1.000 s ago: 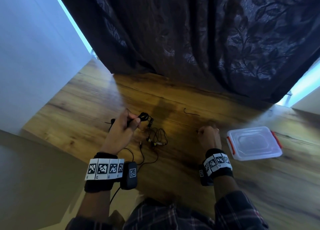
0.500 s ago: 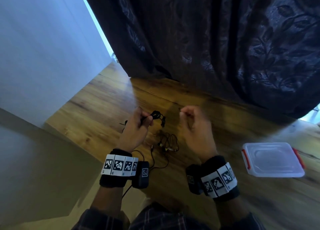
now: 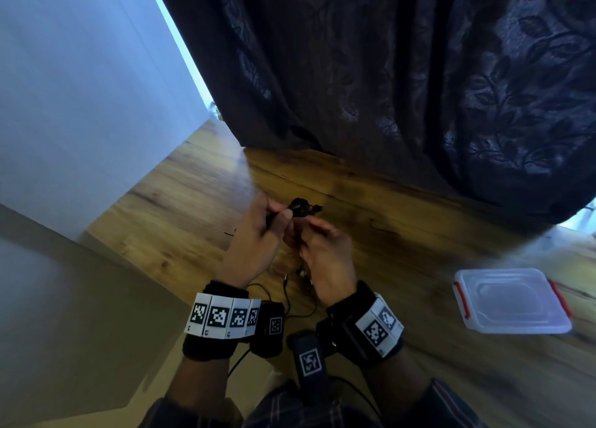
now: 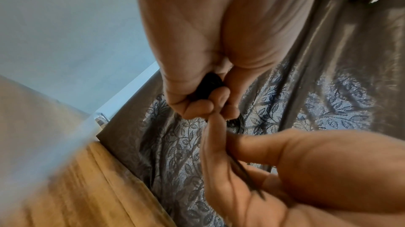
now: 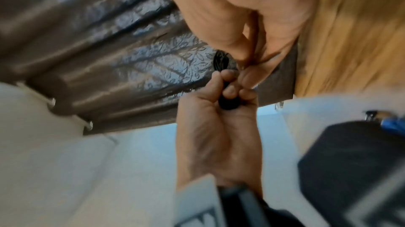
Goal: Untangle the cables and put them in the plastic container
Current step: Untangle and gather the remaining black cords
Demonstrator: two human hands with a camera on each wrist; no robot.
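The left hand [image 3: 254, 243] is raised above the wood-grain table [image 3: 403, 234], its fingers curled round a small coiled bundle of thin black cable [image 3: 300, 206]; a loop of the bundle sticks out past the fingertips toward 12 o'clock. In the left wrist view the same black bundle [image 4: 209, 86] sits clamped between the curled fingers [image 4: 197, 106] and the palm. The right hand [image 3: 325, 253] is just beside the left, at its 3 o'clock, their fingertips touching. Its thumb and forefinger pinch a thin black strand [image 4: 243, 173] that runs down from the bundle across its palm. The right wrist view shows the bundle [image 5: 225, 81] between the two hands, though blur hides the fine detail.

Below the hands, more thin black cables with small plugs [image 3: 300, 276] lie loose on the table at about 6 o'clock from the bundle, partly hidden by the right hand. The clear rectangular plastic container with red side clips [image 3: 512, 301] rests on the table well apart from the hands, at their 4 o'clock, its lid on. A dark leaf-patterned curtain [image 3: 419, 88] hangs along the table's far edge at 12 o'clock, and a pale wall [image 3: 80, 88] stands at 10 o'clock.
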